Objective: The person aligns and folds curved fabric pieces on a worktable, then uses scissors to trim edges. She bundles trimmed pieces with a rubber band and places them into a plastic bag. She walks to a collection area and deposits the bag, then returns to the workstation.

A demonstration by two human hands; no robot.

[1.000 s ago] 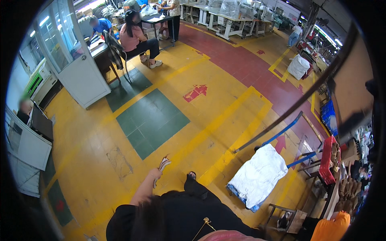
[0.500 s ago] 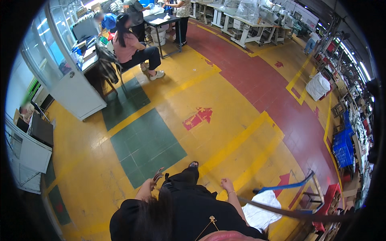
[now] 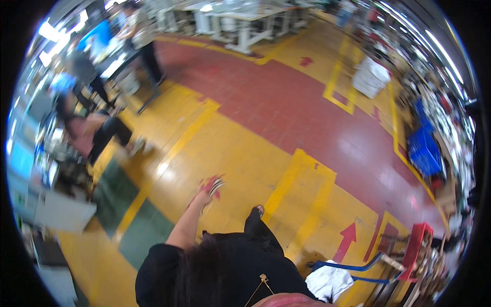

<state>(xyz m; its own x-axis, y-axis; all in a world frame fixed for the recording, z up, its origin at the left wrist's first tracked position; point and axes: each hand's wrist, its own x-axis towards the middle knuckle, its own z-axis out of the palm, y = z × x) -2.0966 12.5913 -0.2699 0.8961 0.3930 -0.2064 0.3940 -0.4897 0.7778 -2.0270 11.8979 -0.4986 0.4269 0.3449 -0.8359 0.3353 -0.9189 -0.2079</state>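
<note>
My left hand (image 3: 203,196) is stretched forward over the yellow floor, its fingers closed round a small striped thing (image 3: 218,184) with dark and pale bands. Motion blur hides what kind of thing it is. It shows above a worn red arrow on the floor. My right hand is out of view, on the side of my body where a white sack (image 3: 329,282) lies.
A blue-handled cart (image 3: 353,267) and a red crate (image 3: 418,250) stand at the lower right. Farther off are a blue crate (image 3: 424,151) and a white bag (image 3: 371,78). A seated person (image 3: 87,130) and several standing people are at the left, near a white door panel (image 3: 66,207).
My view has swung right, so the people and door have shifted left. My left hand has reached farther forward with the striped thing; my right hand has gone out of sight.
</note>
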